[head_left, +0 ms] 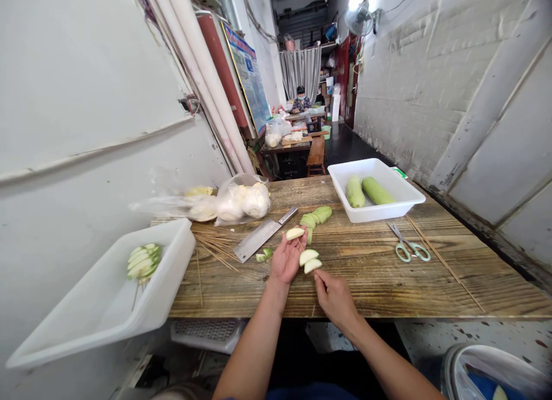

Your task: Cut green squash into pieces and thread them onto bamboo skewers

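My left hand point(285, 259) is turned palm up over the near part of the wooden table. It holds a pale half-round zucchini slice point(295, 233) at its fingertips. My right hand point(336, 296) is closed in a pinch on a thin skewer, mostly hidden by the fingers, with two zucchini slices point(310, 261) at its end, close beside my left palm. Behind my hands lies a fanned row of cut zucchini slices point(317, 216). A cleaver point(261, 239) rests flat to the left, with small green end pieces point(264, 254) next to it.
A white tub point(375, 213) with two whole zucchinis stands back right, near scissors point(407, 247). Loose bamboo skewers point(215, 242) and bagged white items point(244, 200) lie left. Another white tub point(172, 285) holds skewered slices. A lined bin point(457, 360) is below right; a person sits far back.
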`<state>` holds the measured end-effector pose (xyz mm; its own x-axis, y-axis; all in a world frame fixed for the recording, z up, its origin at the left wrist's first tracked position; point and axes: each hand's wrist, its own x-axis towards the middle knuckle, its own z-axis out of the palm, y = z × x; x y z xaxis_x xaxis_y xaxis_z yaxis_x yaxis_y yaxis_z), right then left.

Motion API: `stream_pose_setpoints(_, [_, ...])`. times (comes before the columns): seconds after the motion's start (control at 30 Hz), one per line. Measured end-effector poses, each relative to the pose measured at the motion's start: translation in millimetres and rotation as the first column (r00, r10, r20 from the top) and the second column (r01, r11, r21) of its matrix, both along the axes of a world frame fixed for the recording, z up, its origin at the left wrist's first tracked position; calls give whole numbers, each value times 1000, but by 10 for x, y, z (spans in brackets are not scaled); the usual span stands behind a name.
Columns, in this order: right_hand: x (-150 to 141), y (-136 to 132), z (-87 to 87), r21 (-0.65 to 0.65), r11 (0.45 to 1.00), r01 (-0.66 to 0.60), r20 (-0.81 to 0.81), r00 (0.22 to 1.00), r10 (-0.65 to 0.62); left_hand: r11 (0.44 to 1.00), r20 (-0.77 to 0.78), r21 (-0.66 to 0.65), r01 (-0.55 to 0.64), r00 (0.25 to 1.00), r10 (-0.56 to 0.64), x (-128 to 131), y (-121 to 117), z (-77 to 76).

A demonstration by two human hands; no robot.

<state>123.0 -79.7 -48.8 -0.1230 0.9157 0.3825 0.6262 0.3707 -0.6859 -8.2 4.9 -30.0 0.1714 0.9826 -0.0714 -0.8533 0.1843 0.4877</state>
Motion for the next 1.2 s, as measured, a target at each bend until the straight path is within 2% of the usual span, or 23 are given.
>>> stream_pose_setpoints(0.4, [11,-44,90,-22,1000,-21,-2,1000,21,1000,52,-21,-5,999,7,-8,23,-18])
stream_pose_setpoints(0.8, [19,-13,44,-40,999,-13,28,1000,14,999,158,-44,15,987,-8,-2,17,-9])
stream_pose_setpoints(0.97, [14,-7,33,-36,999,1,35,999,0,999,151,-43,32,988,-25,8,7,-3])
stream_pose_setpoints(1.2, [21,-21,119,-57,998,10,82,997,-5,999,92,-37,37,995,-34,34,-18,-3])
